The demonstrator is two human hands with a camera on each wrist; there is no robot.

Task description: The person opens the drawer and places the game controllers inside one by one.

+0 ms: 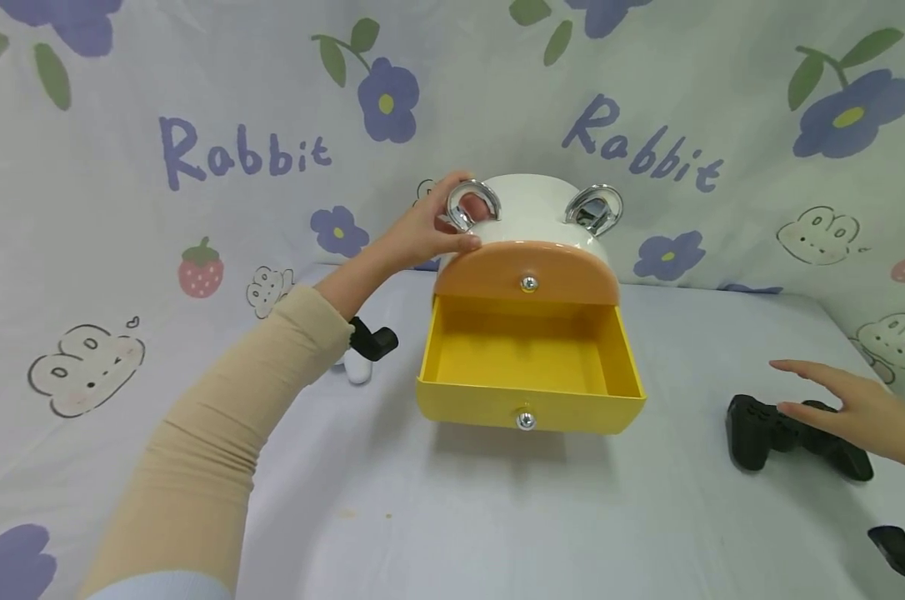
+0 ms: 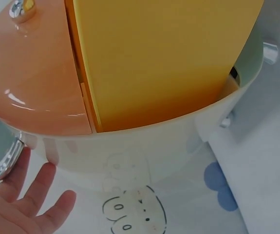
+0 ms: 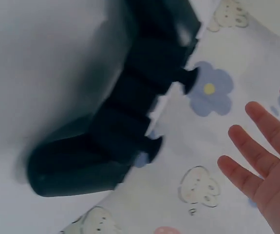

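Note:
A white drawer box [image 1: 535, 200] with two chrome ring-shaped ears stands on the table. Its yellow lower drawer [image 1: 527, 408] is pulled out and holds nothing; the orange upper drawer [image 1: 527, 271] is closed. My left hand [image 1: 445, 225] holds the box at the left chrome ear [image 1: 473, 196], thumb in front and fingers behind the ring. In the left wrist view, several fingertips [image 2: 47, 170] spread beside the white side wall. A black game controller [image 1: 763, 437] lies at the right. Over it hovers my right hand [image 1: 857, 412], fingers extended and holding nothing.
A white object [image 1: 358, 367] lies left of the box, partly hidden by the black wrist camera [image 1: 373, 340]. Behind the table hangs a cloth [image 1: 482, 100] printed with flowers, rabbits and lettering. White cloth [image 1: 452, 533] covers the tabletop.

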